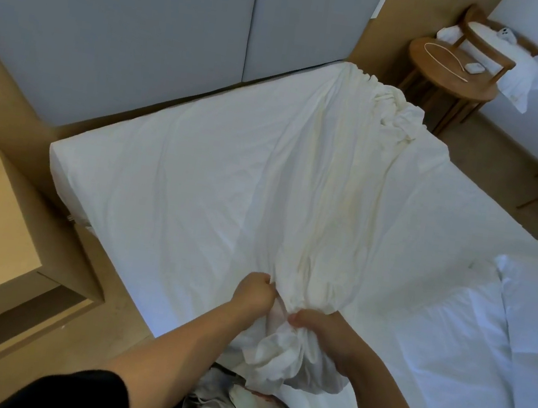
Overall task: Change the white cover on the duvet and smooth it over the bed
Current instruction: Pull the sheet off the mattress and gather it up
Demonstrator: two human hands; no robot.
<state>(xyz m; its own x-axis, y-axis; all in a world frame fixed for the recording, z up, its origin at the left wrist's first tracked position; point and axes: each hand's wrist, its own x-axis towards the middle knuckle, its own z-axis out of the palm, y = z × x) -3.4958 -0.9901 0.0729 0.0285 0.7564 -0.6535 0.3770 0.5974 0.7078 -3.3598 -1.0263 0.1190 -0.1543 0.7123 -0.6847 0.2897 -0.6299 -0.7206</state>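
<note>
White cover (332, 185): bunched in a long roll down the bed (68, 172), far-right corner to near edge. Left hand (255, 293), right hand (325, 333): both clench its gathered near end. Progress: early (spreading and smoothing remain).

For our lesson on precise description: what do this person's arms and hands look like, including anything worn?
The left hand and right hand are bare: no gloves, rings or watch show. A black sleeve covers the left upper arm; both forearms are uncovered. No right sleeve is in view.
</note>
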